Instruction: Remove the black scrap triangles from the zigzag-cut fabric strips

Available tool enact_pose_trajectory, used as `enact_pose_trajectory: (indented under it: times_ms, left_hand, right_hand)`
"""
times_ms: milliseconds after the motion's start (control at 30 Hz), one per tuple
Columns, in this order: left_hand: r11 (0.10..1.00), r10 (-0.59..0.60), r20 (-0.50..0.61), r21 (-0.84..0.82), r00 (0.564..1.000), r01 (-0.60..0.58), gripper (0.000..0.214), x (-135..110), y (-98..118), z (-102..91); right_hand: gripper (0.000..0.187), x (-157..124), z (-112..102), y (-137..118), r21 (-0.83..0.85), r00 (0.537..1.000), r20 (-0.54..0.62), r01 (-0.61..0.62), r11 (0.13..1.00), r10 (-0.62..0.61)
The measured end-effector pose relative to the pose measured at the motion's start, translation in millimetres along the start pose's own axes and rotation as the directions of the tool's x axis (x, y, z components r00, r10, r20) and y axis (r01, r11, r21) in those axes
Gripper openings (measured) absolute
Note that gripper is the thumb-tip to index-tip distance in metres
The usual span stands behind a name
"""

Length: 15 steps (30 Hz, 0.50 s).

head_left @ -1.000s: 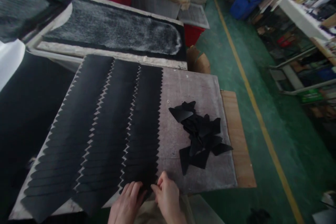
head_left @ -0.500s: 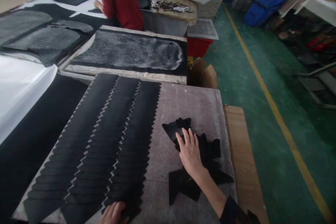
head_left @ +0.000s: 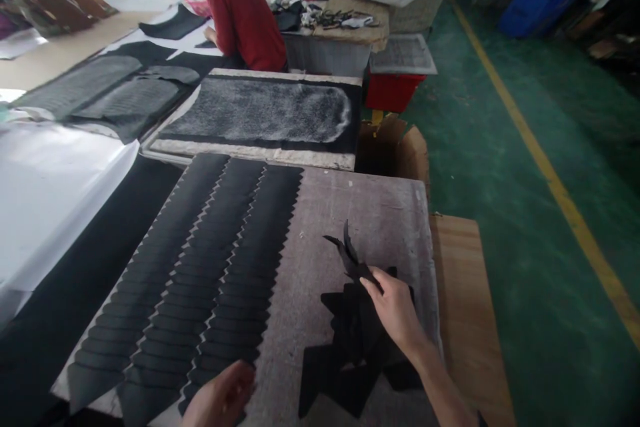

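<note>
My right hand (head_left: pixel 395 307) is closed on a black cut piece (head_left: pixel 350 257), lifting it off a loose pile of black pieces (head_left: pixel 350 353) on the grey felt board (head_left: pixel 380 207). My left hand (head_left: pixel 223 397) hovers at the near end of the third overlapped row of black pieces (head_left: pixel 250 267), fingers curled; whether it holds anything is hidden. Three such zigzag-edged rows (head_left: pixel 190 260) cover the board's left half.
A second board with a grey fuzzy sheet (head_left: pixel 260 110) lies behind. A person in a red top (head_left: pixel 245 13) works at the far tables. A cardboard box (head_left: pixel 395 147) and a red bin (head_left: pixel 395 90) stand right of the boards, by the green floor (head_left: pixel 500 167).
My right hand left the row end, reached onto the loose pile, and now pinches one piece up off it. My left hand lifted slightly off the row's near end.
</note>
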State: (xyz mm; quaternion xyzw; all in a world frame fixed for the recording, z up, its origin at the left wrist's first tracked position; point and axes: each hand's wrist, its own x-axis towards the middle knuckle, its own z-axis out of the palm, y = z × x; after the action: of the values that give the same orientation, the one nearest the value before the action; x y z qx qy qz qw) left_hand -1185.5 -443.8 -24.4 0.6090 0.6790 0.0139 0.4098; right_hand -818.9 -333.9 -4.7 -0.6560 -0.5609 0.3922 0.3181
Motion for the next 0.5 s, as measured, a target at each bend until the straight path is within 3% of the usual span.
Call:
enact_pose_trajectory:
  times_ms: [100,200,267,400,500]
  left_hand:
    - [0.928,0.069,0.034,-0.368,0.997,-0.052,0.036,40.2,67.8,10.7]
    - [0.654,0.162,-0.025,-0.746,0.987,-0.126,0.072,81.4,132.3,16.8]
    - [0.477,0.187,-0.009,-0.874,0.982,-0.098,0.083,103.0,160.6,18.9]
    - [0.240,0.315,0.180,-0.965,0.932,0.105,0.067,125.9,179.1,25.7]
    - [0.118,0.326,0.228,-0.973,0.917,0.199,0.055,131.7,179.3,30.6]
  right_hand:
    - [0.036,-3.0,-22.6,-2.7,0.170,0.993,0.089,-0.095,0.981,0.081]
    - [0.041,-6.9,-33.8,-4.6,0.368,0.958,0.258,-0.213,0.905,0.121]
    - [0.042,-9.9,-34.9,-5.3,0.478,0.917,0.380,-0.306,0.823,0.120]
    - [0.042,-13.2,-26.9,-5.6,0.585,0.849,0.522,-0.431,0.687,0.088]
    - [0.044,-9.6,-18.1,-5.0,0.590,0.829,0.550,-0.470,0.656,0.099]
